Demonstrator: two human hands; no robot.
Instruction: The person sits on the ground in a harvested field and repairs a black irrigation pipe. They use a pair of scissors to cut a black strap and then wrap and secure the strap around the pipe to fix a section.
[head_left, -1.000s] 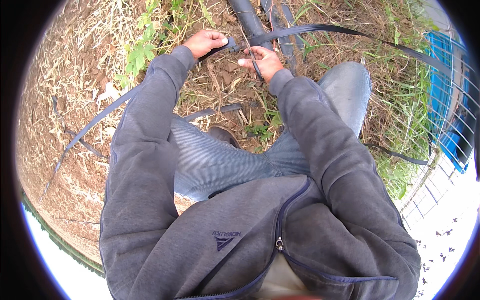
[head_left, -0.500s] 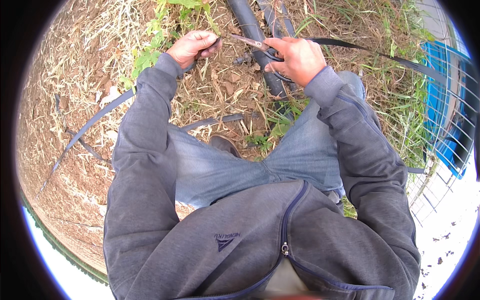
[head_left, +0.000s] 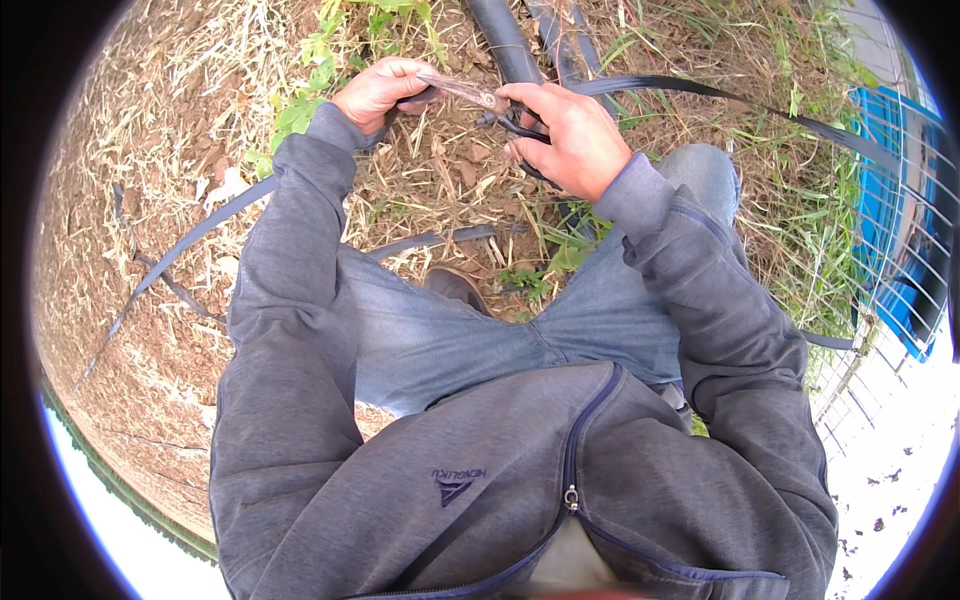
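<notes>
My left hand (head_left: 382, 92) is closed in a pinch on the end of a flat black strip that looks like drip tape (head_left: 212, 224); the strip runs back under my forearm to the lower left. In my right hand (head_left: 578, 140) is a pair of scissors (head_left: 462, 91) with black handles. Its worn blades point left, and their tips reach my left fingers at the strip's end. The fingers partly hide how the blades meet the strip. Just below the blades shows a small black fitting (head_left: 488, 118) by the thick black pipe (head_left: 503, 40).
A second dark pipe (head_left: 560, 40) lies beside the first. Another black strip (head_left: 705, 90) stretches right toward a wire fence (head_left: 893, 230) with a blue object (head_left: 880, 130) behind it. Green leafy plants (head_left: 297, 118) grow near my left hand. Dry straw and soil cover the ground; a strip piece (head_left: 430, 240) lies by my shoe (head_left: 455, 287).
My right hand has moved left with the scissors, bringing the blade tips from short of my left fingers up to them. The blades look closer together. My left hand has barely shifted.
</notes>
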